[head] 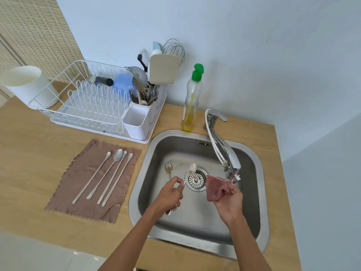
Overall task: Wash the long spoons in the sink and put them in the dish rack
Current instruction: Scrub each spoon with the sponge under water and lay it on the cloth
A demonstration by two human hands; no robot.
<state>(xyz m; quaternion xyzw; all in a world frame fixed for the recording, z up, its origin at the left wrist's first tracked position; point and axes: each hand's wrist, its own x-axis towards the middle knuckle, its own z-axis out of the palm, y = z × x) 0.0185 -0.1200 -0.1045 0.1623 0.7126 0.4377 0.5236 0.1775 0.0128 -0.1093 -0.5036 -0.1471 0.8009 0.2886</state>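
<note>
Inside the steel sink (254, 192), my left hand (170, 194) grips two long spoons: a metal spoon (169, 168) with a stained bowl and a pale spoon (191, 168) whose bowl sits by the drain (196, 179). My right hand (229, 200) holds a pink mesh scrubbing cloth (214, 189) just below the faucet spout (232, 171). Several more long spoons (109, 176) lie side by side on a brown cloth (78, 192) left of the sink. The white dish rack (91, 106) stands behind that cloth.
A white cutlery holder (136, 122) full of utensils sits at the rack's right end. A dish soap bottle (192, 98) with a green cap stands behind the sink. A white bucket (29, 85) is at far left. The wooden counter (29, 163) surrounds everything.
</note>
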